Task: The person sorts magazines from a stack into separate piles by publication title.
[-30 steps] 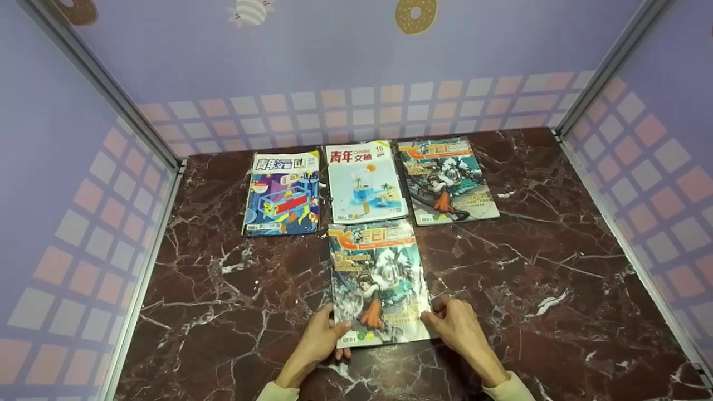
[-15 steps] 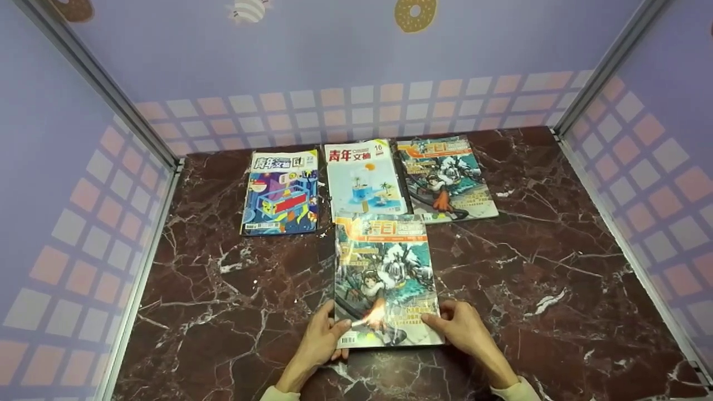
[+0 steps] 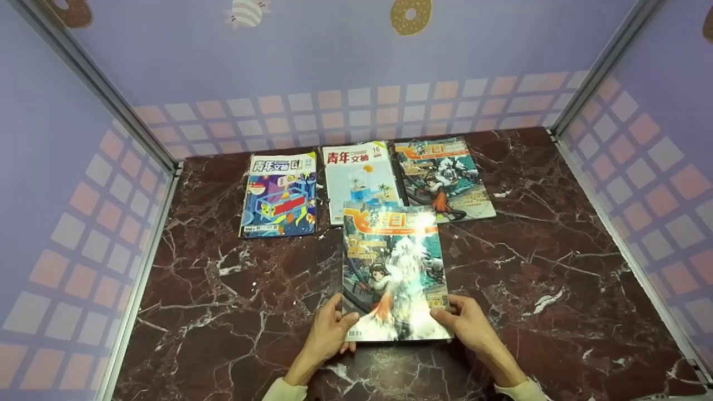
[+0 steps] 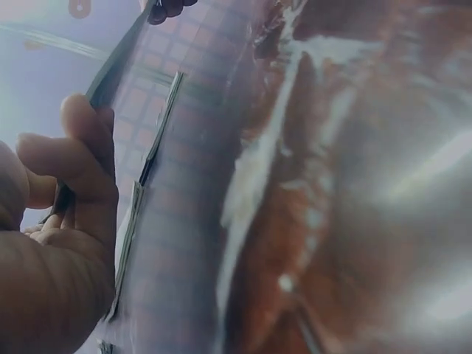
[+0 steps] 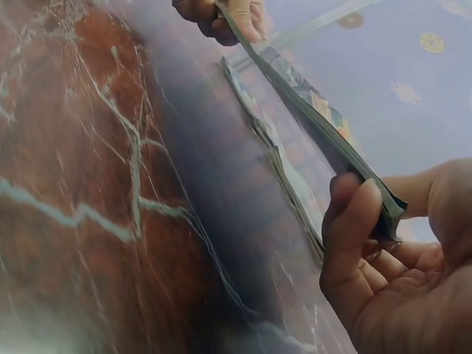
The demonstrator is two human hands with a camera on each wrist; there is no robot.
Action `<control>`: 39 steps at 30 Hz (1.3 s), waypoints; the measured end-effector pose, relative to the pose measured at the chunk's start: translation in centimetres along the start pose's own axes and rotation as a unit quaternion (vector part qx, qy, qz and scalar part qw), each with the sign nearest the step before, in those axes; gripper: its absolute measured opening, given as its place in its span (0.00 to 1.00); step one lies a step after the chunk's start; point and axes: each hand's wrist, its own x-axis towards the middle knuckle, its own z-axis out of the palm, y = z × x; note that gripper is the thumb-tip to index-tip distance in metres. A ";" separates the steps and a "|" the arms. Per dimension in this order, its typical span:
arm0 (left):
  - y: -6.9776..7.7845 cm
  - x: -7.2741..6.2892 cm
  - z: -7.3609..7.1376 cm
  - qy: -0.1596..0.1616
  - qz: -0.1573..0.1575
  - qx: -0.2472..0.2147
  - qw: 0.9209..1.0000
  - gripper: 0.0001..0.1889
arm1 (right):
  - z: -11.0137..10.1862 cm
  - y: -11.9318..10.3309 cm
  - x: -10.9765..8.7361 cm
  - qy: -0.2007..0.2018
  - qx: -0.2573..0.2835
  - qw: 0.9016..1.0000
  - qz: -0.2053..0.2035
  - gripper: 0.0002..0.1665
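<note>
A glossy magazine (image 3: 365,267) with an orange-lettered "FEI" title and a comic-style cover is held by both hands, raised over the table. My left hand (image 3: 327,329) grips its lower left edge, thumb on the cover and fingers beneath. On the lower right edge, my right hand (image 3: 472,327) pinches it the same way. The right wrist view shows the magazine's page edges (image 5: 317,125) between thumb and fingers, well above the table surface. Light glares off the lower cover. In the head view its top overlaps the magazine with the palm-tree cover (image 3: 356,172).
Three magazines lie in a row at the back: a blue-purple one (image 3: 281,200) at left, the palm-tree one in the middle, and one with the same comic cover (image 3: 445,178) at right. The dark red marbled table (image 3: 223,312) is enclosed by lilac panels (image 3: 345,50).
The magazine has risen off the table and shifted slightly right, its top now covering part of the middle one. Both hands have moved with it, and the right thumb has come onto the cover.
</note>
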 end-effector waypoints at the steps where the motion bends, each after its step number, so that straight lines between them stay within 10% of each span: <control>1: 0.1 0.2 0.1 -0.001 0.002 0.004 1.000 0.16 | -0.1 0.0 0.0 0.007 0.002 1.000 -0.001 0.23; 19: 1.9 5.5 2.6 -0.011 0.030 0.075 0.997 0.15 | -3.2 -1.1 1.2 0.129 -0.007 0.991 -0.045 0.15; 39: 4.8 14.0 6.9 0.046 0.000 0.175 0.983 0.11 | -8.6 -0.8 6.5 0.287 -0.224 0.923 -0.125 0.24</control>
